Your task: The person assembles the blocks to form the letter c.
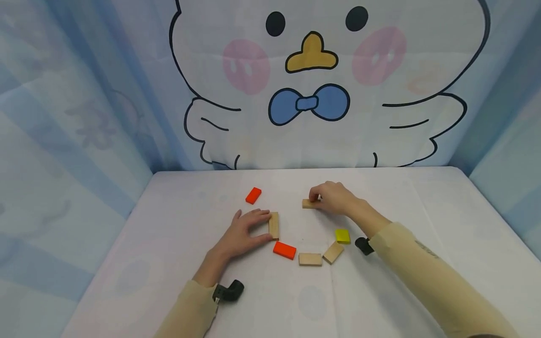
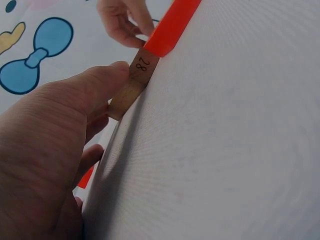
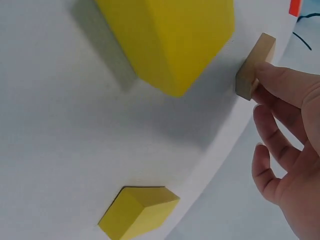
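My left hand holds a plain wooden block, thumb by its near end and fingertips by its far end. In the left wrist view that wooden block bears the number 28. A red block lies just off its near end. Farther back, my right hand pinches another wooden block at its right end; the right wrist view shows the thumb against this wooden block. The left hand's other fingers are partly hidden in the left wrist view.
Curving right from the near red block are a wooden block, a tilted wooden block and a yellow block. A second yellow block shows in the right wrist view. Another red block lies behind the left hand.
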### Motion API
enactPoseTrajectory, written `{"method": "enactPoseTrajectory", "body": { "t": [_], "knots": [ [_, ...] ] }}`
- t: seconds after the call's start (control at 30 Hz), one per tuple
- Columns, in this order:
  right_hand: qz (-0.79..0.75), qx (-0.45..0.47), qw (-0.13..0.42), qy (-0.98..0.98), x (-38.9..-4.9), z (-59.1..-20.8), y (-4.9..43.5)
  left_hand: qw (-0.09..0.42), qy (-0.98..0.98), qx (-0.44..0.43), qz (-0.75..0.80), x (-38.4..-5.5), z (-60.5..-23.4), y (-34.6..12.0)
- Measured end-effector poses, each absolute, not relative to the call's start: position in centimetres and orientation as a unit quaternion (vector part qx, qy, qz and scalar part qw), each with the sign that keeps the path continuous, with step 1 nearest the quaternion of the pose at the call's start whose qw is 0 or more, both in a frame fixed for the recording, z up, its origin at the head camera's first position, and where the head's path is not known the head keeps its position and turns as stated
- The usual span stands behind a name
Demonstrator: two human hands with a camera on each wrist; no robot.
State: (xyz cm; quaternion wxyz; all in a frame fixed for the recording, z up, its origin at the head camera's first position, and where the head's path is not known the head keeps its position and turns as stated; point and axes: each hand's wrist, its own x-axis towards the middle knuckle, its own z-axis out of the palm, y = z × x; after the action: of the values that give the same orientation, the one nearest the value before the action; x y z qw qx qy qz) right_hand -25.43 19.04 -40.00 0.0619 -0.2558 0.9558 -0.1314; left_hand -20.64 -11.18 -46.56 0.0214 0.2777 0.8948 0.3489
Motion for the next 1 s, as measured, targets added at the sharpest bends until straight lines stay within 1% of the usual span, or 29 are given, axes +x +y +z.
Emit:
{"method": "enactPoseTrajectory", "body": {
  "t": [0.5,1.0],
  "knots": [
    [-0.119,-0.283,0.083,0.948,-26.2,-39.5,15.1,0.03,0.897,0.271,0.348,-20.8,-46.7,-11.2],
    [-0.142,-0.279,0.085,0.946,-26.4,-39.8,13.4,0.031,0.899,0.269,0.345,-20.7,-46.5,-11.1]
  ]
}}
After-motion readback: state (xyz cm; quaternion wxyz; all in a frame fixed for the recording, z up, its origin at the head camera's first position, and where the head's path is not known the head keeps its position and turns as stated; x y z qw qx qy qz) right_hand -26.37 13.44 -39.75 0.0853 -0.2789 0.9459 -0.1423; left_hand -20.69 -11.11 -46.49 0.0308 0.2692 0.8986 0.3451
